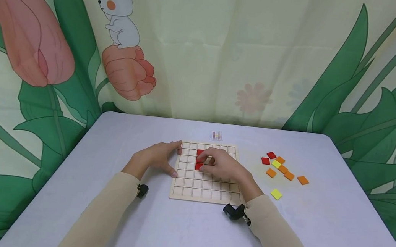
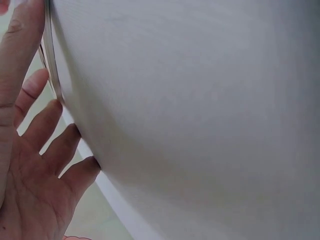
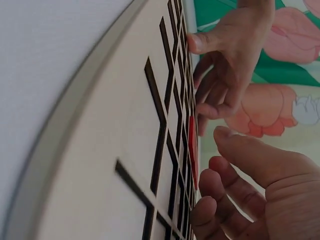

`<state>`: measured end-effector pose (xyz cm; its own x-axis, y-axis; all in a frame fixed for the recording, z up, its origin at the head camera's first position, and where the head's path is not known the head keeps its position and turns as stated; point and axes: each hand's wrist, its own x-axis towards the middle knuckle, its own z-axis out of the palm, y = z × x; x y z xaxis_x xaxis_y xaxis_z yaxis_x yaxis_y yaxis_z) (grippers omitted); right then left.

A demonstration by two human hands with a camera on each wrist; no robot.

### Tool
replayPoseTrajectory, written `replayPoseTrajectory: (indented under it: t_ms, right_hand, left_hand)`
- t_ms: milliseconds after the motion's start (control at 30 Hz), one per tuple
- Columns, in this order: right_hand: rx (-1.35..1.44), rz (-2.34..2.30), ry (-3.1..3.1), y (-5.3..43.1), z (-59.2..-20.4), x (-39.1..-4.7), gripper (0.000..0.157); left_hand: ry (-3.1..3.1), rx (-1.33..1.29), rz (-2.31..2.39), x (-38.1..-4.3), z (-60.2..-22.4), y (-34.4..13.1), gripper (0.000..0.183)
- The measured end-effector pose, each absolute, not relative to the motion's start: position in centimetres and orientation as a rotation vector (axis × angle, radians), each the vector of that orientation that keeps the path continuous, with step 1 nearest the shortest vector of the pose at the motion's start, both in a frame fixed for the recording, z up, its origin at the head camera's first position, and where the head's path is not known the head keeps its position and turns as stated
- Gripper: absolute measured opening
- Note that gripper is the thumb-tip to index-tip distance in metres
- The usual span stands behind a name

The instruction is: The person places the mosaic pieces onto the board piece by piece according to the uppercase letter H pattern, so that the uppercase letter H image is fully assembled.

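Note:
A light wooden grid board (image 1: 186,193) lies flat on the table. Several red square tiles (image 1: 198,167) sit in one column of its cells, partly covered by my right hand (image 1: 223,164). The right hand hovers low over them, fingers bent; in the right wrist view its thumb (image 3: 240,145) stands apart from the fingers, with no tile visible between them. Whether a fingertip touches a tile is hidden. My left hand (image 1: 155,157) rests against the board's left edge, thumb and fingers spread along it. In the left wrist view the left fingertips (image 2: 70,135) meet the table.
Right of the board lie loose tiles: red ones (image 1: 265,161), orange ones (image 1: 303,180) and yellow ones (image 1: 276,194). A small card with a coloured grid pattern (image 1: 216,135) lies behind the board. A printed curtain (image 1: 205,63) hangs beyond the table's far edge.

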<state>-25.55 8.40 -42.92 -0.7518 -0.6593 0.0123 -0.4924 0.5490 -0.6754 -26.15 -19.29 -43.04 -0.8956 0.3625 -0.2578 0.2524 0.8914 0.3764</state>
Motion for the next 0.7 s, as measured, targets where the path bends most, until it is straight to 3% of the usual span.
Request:
replayPoseTrajectory:
  t_ms: [167,467,700]
  right_hand:
    - [-0.989,-1.061,2.531,9.8,-43.2,-26.1,0.032]
    - [-0.886,-1.186,2.486,12.2,-43.4,-26.8,0.054]
    - [-0.832,-1.216,2.500,14.6,-43.1,-26.8,0.062]
  left_hand:
    - [2.736,0.433,0.472,-26.1,-42.9,-19.1,0.093]
    - [2.734,0.435,0.484,-26.0,-42.7,-19.1,0.081]
    - [2.738,0.458,0.477,-26.1,-42.9,-19.1,0.078]
